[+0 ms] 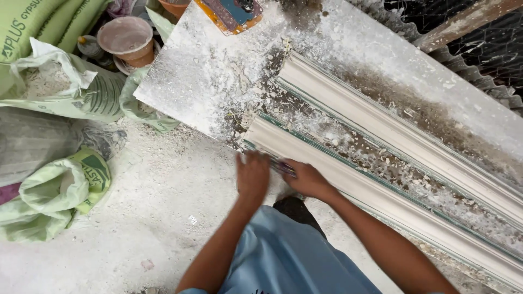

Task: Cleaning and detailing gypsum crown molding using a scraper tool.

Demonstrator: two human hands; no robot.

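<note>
Your left hand [252,175] sits with its fingers [246,161] curled down over the near end of the closer plaster moulding [348,182], gripping that end at the desk's near edge. Your right hand [306,178] is just beside it, fingers wrapped around the same end from the other side, with something thin and purplish under them that I can't make out. So both hands are clamped on that one strip, right where it reaches the corner of the desk [201,71].

The moulding itself runs away from you along the near edge toward the far right. A second moulding [392,128] lies parallel to it further in, apart from yours, with a band of crumbly plaster debris between them.

My take on doing this well: that strip is long and probably brittle, so keep the pull even with both hands and don't twist the end, or it could crack further along where nobody's supporting it. Keep it low to the desk rather than levering up.

Past the desk's left edge there are green and white sacks [60,87] on the dusty floor [136,218], and a capped bucket [126,38] near the far left corner.
</note>
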